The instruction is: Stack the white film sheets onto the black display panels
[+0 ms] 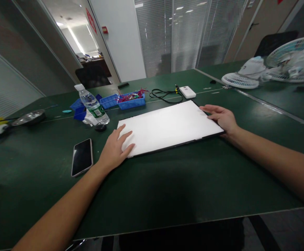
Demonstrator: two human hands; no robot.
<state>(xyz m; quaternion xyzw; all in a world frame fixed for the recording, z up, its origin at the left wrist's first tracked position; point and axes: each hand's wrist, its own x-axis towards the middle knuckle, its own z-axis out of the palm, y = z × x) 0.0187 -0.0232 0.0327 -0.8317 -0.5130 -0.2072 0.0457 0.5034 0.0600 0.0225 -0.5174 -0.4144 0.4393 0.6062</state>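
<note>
I see the white panel lying flat on the green table, a little far of centre, its long edges running from near left to far right. A thin dark rim shows along its near edge. I judge it a thin, stiff sheet, light for its size, likely to flex if lifted by one corner, and probably fragile on its face; flat on the mat, it gives little edge to get under. The short ends look to me the best places to take hold, one hand at each.

My left hand rests on the near left corner, fingers spread and flat on the white face, gripping nothing. My right hand lies at the far right end, fingers stretched out loosely over the edge, touching but not closed on it.

Just left of my left hand lies a dark phone, face up. Farther off stands a tilted water bottle, with blue trays beside it. A black cable and a small white box sit beyond the panel. Two white fans lie at far right.
</note>
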